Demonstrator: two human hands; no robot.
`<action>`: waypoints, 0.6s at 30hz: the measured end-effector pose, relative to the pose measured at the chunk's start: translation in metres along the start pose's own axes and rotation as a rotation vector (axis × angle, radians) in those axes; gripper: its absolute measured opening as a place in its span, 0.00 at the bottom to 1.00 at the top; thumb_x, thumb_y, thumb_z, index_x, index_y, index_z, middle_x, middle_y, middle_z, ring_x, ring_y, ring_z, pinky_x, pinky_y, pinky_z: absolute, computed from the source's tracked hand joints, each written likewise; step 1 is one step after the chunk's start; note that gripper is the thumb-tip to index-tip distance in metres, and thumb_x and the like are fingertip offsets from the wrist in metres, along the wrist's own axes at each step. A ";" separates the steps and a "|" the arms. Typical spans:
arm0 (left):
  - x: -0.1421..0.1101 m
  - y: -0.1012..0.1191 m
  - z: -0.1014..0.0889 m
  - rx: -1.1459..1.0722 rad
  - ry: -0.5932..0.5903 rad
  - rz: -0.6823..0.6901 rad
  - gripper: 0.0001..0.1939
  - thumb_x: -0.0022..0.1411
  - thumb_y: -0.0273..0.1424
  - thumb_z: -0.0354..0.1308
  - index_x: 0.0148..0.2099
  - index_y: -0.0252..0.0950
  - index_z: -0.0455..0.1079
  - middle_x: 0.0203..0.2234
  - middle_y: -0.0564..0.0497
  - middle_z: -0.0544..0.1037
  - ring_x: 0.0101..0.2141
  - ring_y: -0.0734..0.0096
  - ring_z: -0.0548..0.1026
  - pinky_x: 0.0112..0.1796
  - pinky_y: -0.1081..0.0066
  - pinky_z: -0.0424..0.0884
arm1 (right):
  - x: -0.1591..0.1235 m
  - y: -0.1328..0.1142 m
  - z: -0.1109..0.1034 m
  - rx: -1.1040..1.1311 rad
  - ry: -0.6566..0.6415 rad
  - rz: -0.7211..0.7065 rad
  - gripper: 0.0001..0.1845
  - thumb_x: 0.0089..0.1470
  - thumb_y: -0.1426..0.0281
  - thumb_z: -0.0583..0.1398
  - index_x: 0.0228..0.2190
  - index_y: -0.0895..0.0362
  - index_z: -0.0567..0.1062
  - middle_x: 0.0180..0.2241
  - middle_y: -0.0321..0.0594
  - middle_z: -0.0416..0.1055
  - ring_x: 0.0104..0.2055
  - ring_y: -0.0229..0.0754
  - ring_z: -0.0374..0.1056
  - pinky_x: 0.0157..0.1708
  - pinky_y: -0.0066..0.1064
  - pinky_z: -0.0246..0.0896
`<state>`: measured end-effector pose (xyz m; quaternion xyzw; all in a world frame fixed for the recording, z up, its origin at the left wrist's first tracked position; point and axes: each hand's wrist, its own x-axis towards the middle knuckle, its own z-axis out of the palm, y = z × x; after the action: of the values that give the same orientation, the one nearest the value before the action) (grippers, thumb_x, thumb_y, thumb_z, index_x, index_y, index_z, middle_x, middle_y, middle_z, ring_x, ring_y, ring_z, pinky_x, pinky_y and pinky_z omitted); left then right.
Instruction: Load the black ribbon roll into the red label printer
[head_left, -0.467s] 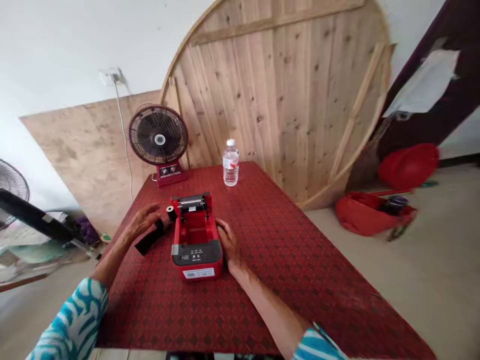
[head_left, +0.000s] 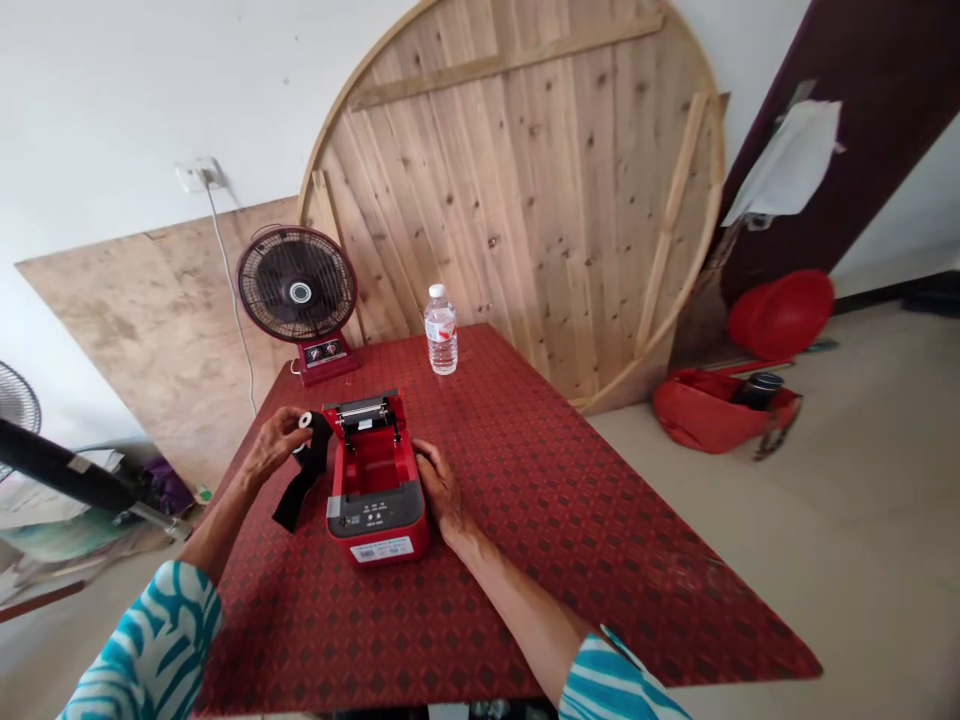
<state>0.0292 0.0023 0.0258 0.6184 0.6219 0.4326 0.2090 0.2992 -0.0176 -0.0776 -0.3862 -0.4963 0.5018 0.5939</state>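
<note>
A red and black label printer sits on the table with its lid raised and its red inner bay in view. Against its right side lies my right hand, fingers curled along the casing and partly hidden behind it. My left hand pinches a roll of black ribbon with a white core, just left of the printer's lid. A loose strip of the ribbon hangs from the roll and trails down onto the tabletop.
Behind the printer stand a dark red fan and a water bottle. The patterned red table runs back to a large round wooden board. A red bag and a red basin are on the floor at right.
My left hand has closed on the ribbon roll and lifted it from beside the printer, its loose strip now hanging. My right hand stays on the printer. The whole view has shifted slightly.
</note>
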 end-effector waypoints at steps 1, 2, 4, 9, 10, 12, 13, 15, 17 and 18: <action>-0.006 0.004 -0.008 -0.102 0.013 0.003 0.17 0.44 0.39 0.65 0.35 0.36 0.68 0.29 0.51 0.79 0.33 0.62 0.77 0.36 0.68 0.71 | 0.001 0.000 0.000 0.002 0.001 -0.005 0.20 0.54 0.58 0.54 0.44 0.52 0.75 0.48 0.41 0.73 0.53 0.46 0.66 0.56 0.41 0.57; -0.012 0.010 -0.016 -0.198 0.017 0.004 0.18 0.44 0.38 0.65 0.35 0.36 0.67 0.29 0.51 0.78 0.32 0.64 0.77 0.35 0.69 0.71 | 0.001 0.001 0.000 0.003 0.001 -0.009 0.20 0.54 0.58 0.54 0.44 0.52 0.75 0.48 0.41 0.73 0.53 0.46 0.66 0.56 0.41 0.56; -0.027 0.022 -0.030 -0.317 0.000 -0.013 0.19 0.45 0.38 0.66 0.38 0.36 0.67 0.30 0.52 0.78 0.30 0.67 0.76 0.32 0.71 0.71 | 0.001 0.001 0.000 0.004 -0.008 -0.012 0.20 0.54 0.58 0.54 0.45 0.51 0.74 0.48 0.41 0.73 0.53 0.46 0.65 0.56 0.42 0.56; -0.058 0.061 -0.036 -0.291 -0.181 -0.063 0.28 0.49 0.45 0.66 0.49 0.35 0.69 0.33 0.47 0.81 0.29 0.64 0.78 0.29 0.70 0.72 | 0.000 -0.001 0.000 -0.014 -0.024 -0.010 0.19 0.55 0.59 0.54 0.45 0.50 0.74 0.48 0.40 0.73 0.53 0.46 0.65 0.56 0.42 0.56; -0.062 0.068 -0.031 -0.229 -0.231 -0.017 0.29 0.50 0.45 0.65 0.51 0.35 0.70 0.35 0.46 0.81 0.32 0.62 0.79 0.31 0.69 0.73 | -0.001 -0.001 0.000 -0.020 -0.020 -0.016 0.19 0.55 0.59 0.53 0.45 0.51 0.74 0.48 0.40 0.73 0.53 0.46 0.65 0.56 0.42 0.56; -0.066 0.082 -0.017 -0.038 -0.320 0.113 0.26 0.52 0.43 0.64 0.51 0.36 0.71 0.37 0.46 0.81 0.36 0.61 0.79 0.37 0.68 0.73 | -0.001 -0.002 0.000 -0.030 -0.016 -0.037 0.19 0.55 0.59 0.53 0.45 0.51 0.74 0.48 0.40 0.73 0.53 0.45 0.65 0.56 0.41 0.56; -0.067 0.088 -0.009 0.075 -0.358 0.171 0.24 0.54 0.42 0.64 0.51 0.37 0.72 0.37 0.47 0.81 0.37 0.62 0.79 0.38 0.68 0.73 | -0.001 -0.002 0.000 -0.033 -0.017 -0.048 0.19 0.55 0.59 0.53 0.45 0.51 0.74 0.48 0.40 0.73 0.53 0.45 0.65 0.56 0.41 0.56; -0.067 0.099 0.009 0.281 -0.414 0.258 0.19 0.56 0.40 0.62 0.48 0.38 0.74 0.36 0.48 0.82 0.37 0.63 0.79 0.40 0.68 0.72 | -0.001 -0.001 0.001 -0.037 -0.023 -0.070 0.19 0.55 0.60 0.53 0.45 0.51 0.74 0.47 0.40 0.73 0.53 0.45 0.65 0.56 0.41 0.56; -0.065 0.108 0.027 0.442 -0.458 0.318 0.15 0.58 0.37 0.60 0.47 0.40 0.75 0.38 0.49 0.82 0.38 0.63 0.79 0.41 0.69 0.72 | 0.000 -0.001 0.002 -0.038 -0.027 -0.080 0.19 0.55 0.60 0.53 0.45 0.51 0.74 0.47 0.40 0.73 0.53 0.45 0.65 0.56 0.41 0.56; -0.064 0.111 0.034 0.517 -0.484 0.341 0.14 0.59 0.35 0.59 0.47 0.40 0.75 0.41 0.49 0.81 0.40 0.63 0.78 0.42 0.69 0.71 | 0.000 -0.001 0.002 -0.038 -0.026 -0.079 0.19 0.55 0.60 0.53 0.45 0.52 0.74 0.47 0.41 0.73 0.53 0.45 0.65 0.56 0.41 0.56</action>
<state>0.1309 -0.0642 0.0778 0.8292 0.5316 0.1318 0.1119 0.2974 -0.0177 -0.0765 -0.3711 -0.5284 0.4733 0.5993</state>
